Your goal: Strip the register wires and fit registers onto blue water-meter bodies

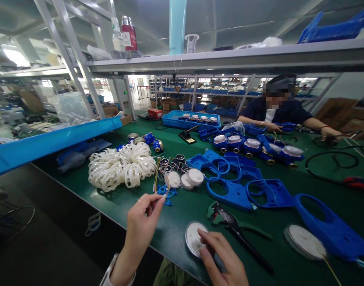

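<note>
Here, the left hand pinches a thin wire; the right hand touches a round white disc – can't tell if gripped; wire strippers lie past that hand.

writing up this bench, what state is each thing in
Left hand, pinching a thin wire
Right hand, thumb and forefinger apart, at a white-faced disc
White-faced disc, face up, partly hidden by the hand
Green-and-black hand tool, lying down, handles spread
White rings, heaped
Blue frames, lying loose
Blue tray, holding white-topped parts
Red bottle, upright
</note>
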The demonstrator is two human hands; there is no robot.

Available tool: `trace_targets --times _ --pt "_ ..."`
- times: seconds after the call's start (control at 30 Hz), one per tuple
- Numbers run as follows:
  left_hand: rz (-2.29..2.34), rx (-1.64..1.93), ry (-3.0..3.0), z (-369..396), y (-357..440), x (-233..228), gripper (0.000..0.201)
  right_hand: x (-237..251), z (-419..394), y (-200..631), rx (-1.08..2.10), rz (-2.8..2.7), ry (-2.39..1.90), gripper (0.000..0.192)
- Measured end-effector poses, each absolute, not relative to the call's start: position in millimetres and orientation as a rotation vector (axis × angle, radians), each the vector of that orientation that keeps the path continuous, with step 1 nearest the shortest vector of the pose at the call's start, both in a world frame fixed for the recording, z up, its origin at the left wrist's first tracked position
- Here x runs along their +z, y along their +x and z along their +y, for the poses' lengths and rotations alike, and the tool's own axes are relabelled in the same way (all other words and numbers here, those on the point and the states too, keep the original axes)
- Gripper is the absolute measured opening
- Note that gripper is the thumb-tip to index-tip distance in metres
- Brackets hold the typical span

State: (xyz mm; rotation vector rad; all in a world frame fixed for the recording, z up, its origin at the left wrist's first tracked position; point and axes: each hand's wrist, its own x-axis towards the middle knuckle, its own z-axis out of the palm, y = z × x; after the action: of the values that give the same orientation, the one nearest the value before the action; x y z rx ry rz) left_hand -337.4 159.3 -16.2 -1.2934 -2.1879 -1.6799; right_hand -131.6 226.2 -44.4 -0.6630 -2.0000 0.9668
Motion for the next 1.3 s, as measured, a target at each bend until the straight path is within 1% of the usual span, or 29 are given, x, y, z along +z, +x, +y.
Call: trace_targets --times 0.07,0.17,0.23,0.33,0.37,0.4,0.47,0.5,0.53,0.57,0.6,0.67,0.73,0.77,0.87,0.93,1.0,1.07,1.2,1.3 --pt "-2.144 -1.79 -1.409 154.6 -313.1 -12.8 0.014 -37.1 224.8 -141.1 1.224 -1.949 -0.648 0.027" --pt "-2.086 -1.931 -1.552 152.2 -282.7 -15.7 0.011 -25.8 224.7 -155.6 1.499 -1.81 -0.655 0.028" --pt "-2.089 -1.997 -1.625 151.3 -270.1 -20.7 0.013 -19.5 224.8 -161.2 1.541 -1.707 -0.673 0.024" --pt "-2.143 -2.024 -1.697 148.3 -263.2 -30.9 0.013 -14.9 228.1 -157.4 1.462 -1.671 -0.668 0.019" --pt "-2.178 -1.978 -1.714 147.2 -263.0 -35.3 0.016 -15.1 230.6 -152.8 1.431 -1.654 -0.696 0.019" --pt "-2.229 -1.892 -1.724 146.5 -263.0 -40.3 0.027 -16.3 233.6 -147.2 1.415 -1.62 -0.75 0.02" --pt "-2.35 -1.642 -1.721 147.2 -262.5 -51.2 0.058 -21.2 240.2 -134.8 1.435 -1.495 -0.904 0.027" --pt "-2.402 -1.52 -1.724 148.9 -261.7 -56.5 0.07 -24.6 243.2 -129.0 1.469 -1.425 -0.984 0.032" --pt "-2.444 -1.426 -1.728 151.4 -260.5 -61.0 0.079 -28.2 245.4 -124.1 1.51 -1.366 -1.053 0.038" --pt "-2.476 -1.363 -1.734 154.5 -259.2 -64.5 0.083 -31.9 246.7 -120.2 1.545 -1.317 -1.107 0.042" --pt "-2.505 -1.332 -1.738 158.0 -257.8 -66.8 0.083 -35.3 247.2 -117.3 1.573 -1.279 -1.147 0.045" --pt "-2.55 -1.35 -1.744 164.2 -255.9 -67.9 0.073 -40.3 245.7 -114.4 1.603 -1.244 -1.18 0.047" --pt "-2.55 -1.493 -1.777 167.0 -255.3 -66.3 0.067 -42.2 242.5 -113.3 1.568 -1.274 -1.172 0.042" --pt "-2.514 -1.614 -1.817 166.6 -255.1 -65.4 0.067 -41.8 240.8 -112.7 1.51 -1.313 -1.14 0.037" --pt "-2.276 -2.092 -1.955 159.6 -251.9 -64.1 0.069 -37.1 235.7 -109.9 1.23 -1.502 -0.903 0.015" --pt "-2.106 -2.401 -1.983 152.8 -246.2 -63.9 0.065 -33.0 232.1 -107.6 1.121 -1.595 -0.738 0.007" --pt "-2.028 -2.609 -1.933 146.8 -238.4 -62.7 0.062 -29.5 228.2 -106.6 1.137 -1.643 -0.66 0.007" --pt "-2.025 -2.702 -1.874 142.2 -230.6 -59.8 0.059 -27.3 224.3 -107.5 1.169 -1.648 -0.631 0.007" --pt "-1.885 -2.893 -1.877 136.5 -222.7 -52.6 0.064 -26.4 218.6 -112.0 1.138 -1.686 -0.565 0.007" --pt "-1.771 -3.017 -1.839 133.9 -223.2 -50.5 0.055 -28.5 216.1 -111.4 1.15 -1.706 -0.567 0.008"
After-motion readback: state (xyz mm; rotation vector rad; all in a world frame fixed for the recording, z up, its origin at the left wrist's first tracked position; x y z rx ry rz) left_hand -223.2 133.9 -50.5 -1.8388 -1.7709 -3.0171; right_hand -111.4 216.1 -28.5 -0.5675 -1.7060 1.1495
